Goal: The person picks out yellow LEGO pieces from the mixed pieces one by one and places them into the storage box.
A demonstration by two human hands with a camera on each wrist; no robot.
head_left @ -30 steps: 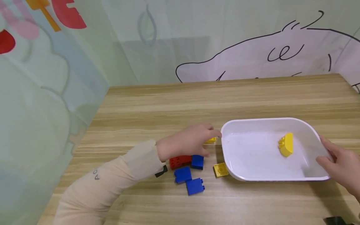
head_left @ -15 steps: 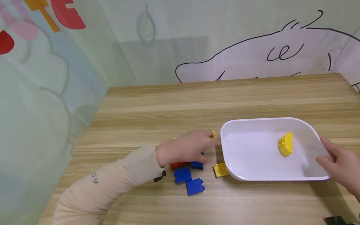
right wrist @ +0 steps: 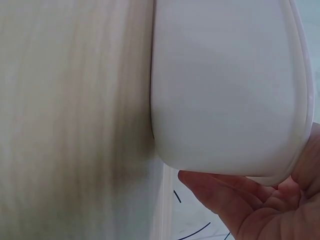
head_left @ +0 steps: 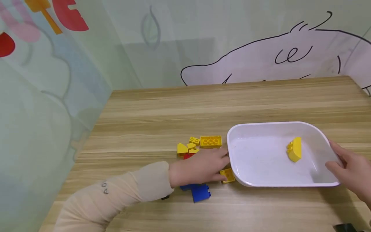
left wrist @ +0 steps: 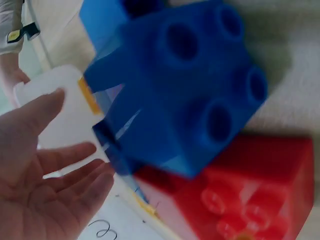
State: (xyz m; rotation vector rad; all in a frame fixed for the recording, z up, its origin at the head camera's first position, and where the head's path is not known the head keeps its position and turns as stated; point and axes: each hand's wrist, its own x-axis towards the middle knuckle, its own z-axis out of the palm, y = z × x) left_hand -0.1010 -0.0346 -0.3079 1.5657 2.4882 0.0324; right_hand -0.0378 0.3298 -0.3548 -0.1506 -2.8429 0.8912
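Observation:
My left hand [head_left: 204, 166] reaches over the bricks at the white plastic tub's left side. Its thumb tip overlaps a small square yellow brick [head_left: 228, 176] beside the tub. In the left wrist view the fingers are spread and relaxed, with a blue brick [left wrist: 180, 90] and a red brick [left wrist: 260, 185] close to the camera. My right hand [head_left: 352, 170] grips the right end of the white tub [head_left: 272, 183], fingers outside and thumb at the rim. A yellow brick with a curved side [head_left: 295, 149] lies inside the tub.
A longer yellow brick [head_left: 211, 141] and several smaller yellow ones [head_left: 182, 148] lie behind the left hand. A blue brick [head_left: 201, 193] lies in front of it, others partly hidden under the forearm. The wooden table [head_left: 162, 112] meets a printed wall at the back.
My left hand has moved toward me, from the longer yellow brick to the small square one, uncovering the yellow bricks behind. The right hand and tub have stayed still.

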